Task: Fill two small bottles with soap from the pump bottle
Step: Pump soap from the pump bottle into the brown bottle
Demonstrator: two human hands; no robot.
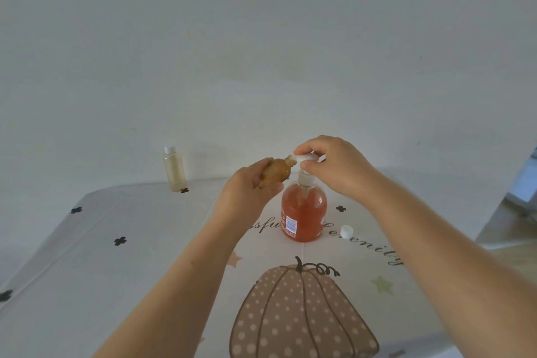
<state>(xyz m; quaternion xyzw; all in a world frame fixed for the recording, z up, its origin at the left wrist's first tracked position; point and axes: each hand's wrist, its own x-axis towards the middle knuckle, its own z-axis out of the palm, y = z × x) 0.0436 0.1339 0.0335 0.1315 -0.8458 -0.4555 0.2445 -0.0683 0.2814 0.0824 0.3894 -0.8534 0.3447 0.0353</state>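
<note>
The pump bottle (303, 212) stands upright near the middle of the table (87, 270), its orange soap filling most of the clear body, on a pale cloth printed with a dotted pumpkin (302, 317). The right hand (334, 168) sits on top of its white pump head (305, 157), fingers curled down over it and thumb tucked under the spout. The left hand (250, 195) is wrapped around a small amber-looking bottle (277, 173), tilted so its open threaded neck meets the spout tip; whether soap is running I can't quite make out. A white cap (347, 231) lies on the cloth just right of the pump bottle. Far left, well apart, a second small bottle (174, 170) stands capped, holding pale liquid.
</note>
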